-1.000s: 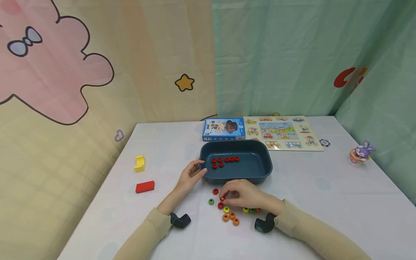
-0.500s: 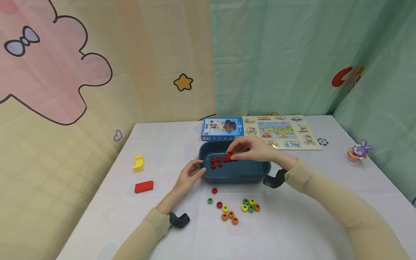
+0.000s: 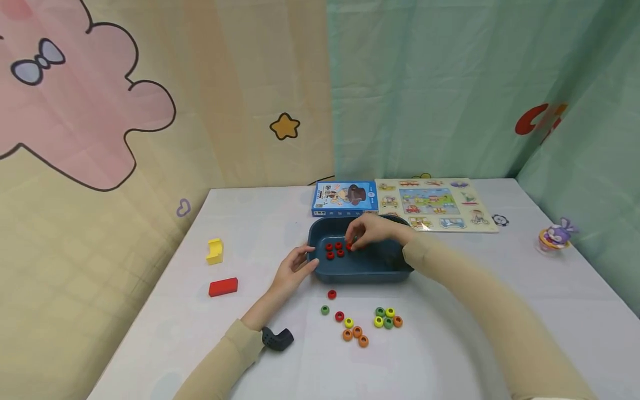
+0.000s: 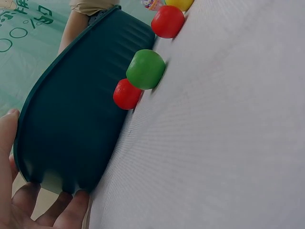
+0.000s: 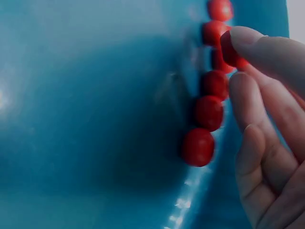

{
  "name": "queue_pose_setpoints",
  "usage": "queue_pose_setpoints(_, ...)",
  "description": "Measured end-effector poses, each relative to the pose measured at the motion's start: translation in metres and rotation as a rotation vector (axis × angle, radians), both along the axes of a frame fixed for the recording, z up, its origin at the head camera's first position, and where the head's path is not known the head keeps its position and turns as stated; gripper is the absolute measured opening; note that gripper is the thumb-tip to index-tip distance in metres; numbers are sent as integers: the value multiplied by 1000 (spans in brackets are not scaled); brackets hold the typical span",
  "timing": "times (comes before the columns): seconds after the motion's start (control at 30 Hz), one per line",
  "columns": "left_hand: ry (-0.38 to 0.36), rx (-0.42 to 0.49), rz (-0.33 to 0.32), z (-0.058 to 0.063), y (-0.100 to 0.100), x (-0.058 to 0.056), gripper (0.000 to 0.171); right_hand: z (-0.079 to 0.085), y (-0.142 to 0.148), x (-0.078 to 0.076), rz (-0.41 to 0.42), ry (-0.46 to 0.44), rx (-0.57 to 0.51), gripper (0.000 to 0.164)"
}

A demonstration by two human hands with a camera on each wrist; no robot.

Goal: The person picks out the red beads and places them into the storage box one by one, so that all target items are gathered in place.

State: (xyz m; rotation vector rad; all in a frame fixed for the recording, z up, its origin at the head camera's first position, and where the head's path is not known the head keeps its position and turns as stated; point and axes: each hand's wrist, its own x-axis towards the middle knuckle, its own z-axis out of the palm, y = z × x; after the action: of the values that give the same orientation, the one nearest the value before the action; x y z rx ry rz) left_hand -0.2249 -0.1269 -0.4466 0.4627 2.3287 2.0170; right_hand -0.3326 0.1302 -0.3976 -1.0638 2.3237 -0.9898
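My left hand (image 3: 295, 269) grips the left end of a dark blue-green plastic tray (image 3: 362, 276). In the left wrist view its thumb lies at the tray's rim and its fingers bend against the end wall. Reaching inside the tray, my right hand (image 3: 372, 229) pinches a red bead (image 5: 228, 47) between thumb and finger. That bead overlaps a row of red beads (image 5: 198, 147) on the tray floor in the right wrist view. In the head view, red beads (image 3: 330, 256) show at the tray's left side; my right hand hides part of the row.
In front of the tray lie loose beads: red (image 3: 332, 294), green (image 3: 325, 310), yellow (image 3: 378, 321) and orange (image 3: 347, 335). A red block (image 3: 223, 286) and yellow block (image 3: 214, 251) lie left. Behind are a blue box (image 3: 345, 199) and picture board (image 3: 477, 214); a purple toy (image 3: 556, 233) stands right.
My right hand has picked up a red bead from the table and carried it forward into the tray, over the row of red beads. The left hand has stayed on the tray.
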Motion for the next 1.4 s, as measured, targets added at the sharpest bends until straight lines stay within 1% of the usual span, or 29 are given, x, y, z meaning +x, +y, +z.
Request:
queue_pose_setpoints(0.1, 9, -16, -10, 9, 2, 5, 41, -6, -3, -1, 27, 14, 33, 21)
queue_pose_setpoints(0.2, 4, -26, -13, 12, 4, 6, 43, -10, -6, -1, 22, 35, 67, 20)
queue_pose_setpoints(0.37, 11, -35, -15, 12, 4, 6, 44, -14, -6, -1, 13, 47, 116, 18)
queue_pose_setpoints(0.47, 5, -30, -16, 11, 4, 5, 45, -13, -5, 0, 25, 48, 111, 19)
queue_pose_setpoints(0.57, -3, -22, -22, 10, 4, 6, 44, -2, -4, 5, 18, 46, 65, 22)
queue_pose_setpoints(0.63, -7, -16, -23, 10, 4, 6, 43, 13, -3, 11, 9, 56, 15, 25)
queue_pose_setpoints(0.7, -7, -12, -21, 11, 4, 6, 42, 33, -3, 21, 4, 79, -49, 27)
queue_pose_setpoints(0.77, -5, -6, -20, 11, 3, 6, 41, 50, -4, 34, 14, 116, -109, 27)
queue_pose_setpoints(0.83, -4, 0, -18, 11, 3, 6, 41, 63, -5, 50, 44, 150, -174, 26)
queue_pose_setpoints(0.87, -4, 3, -18, 11, 3, 6, 41, 67, -5, 59, 58, 156, -203, 26)
queue_pose_setpoints(0.93, -6, 7, -20, 11, 3, 6, 40, 68, -7, 77, 90, 170, -247, 25)
queue_pose_setpoints(1.03, -7, 5, -22, 11, 3, 7, 40, 58, -11, 101, 128, 171, -299, 24)
queue_pose_setpoints(1.13, -3, 4, -23, 11, 3, 7, 41, 39, -14, 119, 146, 159, -332, 24)
queue_pose_setpoints(1.27, 7, 11, -26, 11, 3, 8, 43, 10, -17, 132, 141, 126, -350, 27)
queue_pose_setpoints(1.4, 12, 14, -31, 11, 3, 7, 43, -15, -18, 138, 114, 74, -294, 34)
